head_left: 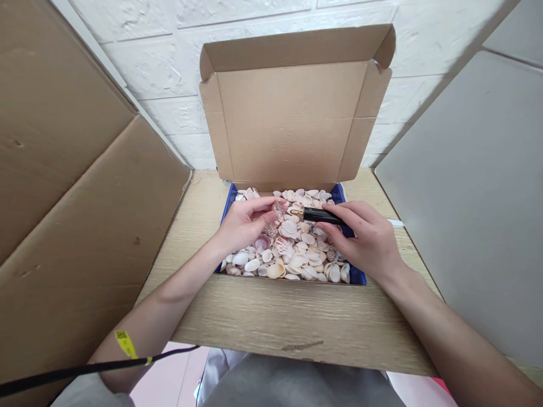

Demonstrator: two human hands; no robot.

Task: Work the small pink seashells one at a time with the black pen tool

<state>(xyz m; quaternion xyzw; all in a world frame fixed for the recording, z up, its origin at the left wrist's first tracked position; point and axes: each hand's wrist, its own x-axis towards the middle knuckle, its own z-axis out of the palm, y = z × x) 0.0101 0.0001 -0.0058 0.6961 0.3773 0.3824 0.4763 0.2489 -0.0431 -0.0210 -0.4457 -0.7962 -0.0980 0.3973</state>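
Observation:
An open cardboard box (292,121) with blue inner sides holds many white, cream and pinkish shells (299,260). Over the shells, my left hand (250,221) pinches a small reddish-white shell (279,209) between thumb and fingertips. My right hand (365,234) is closed on a black pen-like tool (324,216), whose gold-coloured tip points left at the held shell. Tip and shell are very close; whether they touch I cannot tell. Striped and purple shells lie just below my left hand.
The box sits on a wooden tabletop (297,322) against a white brick-patterned wall (165,73). A brown cardboard panel (76,169) stands at left, a grey panel (475,198) at right. A black cable (85,370) with a yellow tag crosses the lower left.

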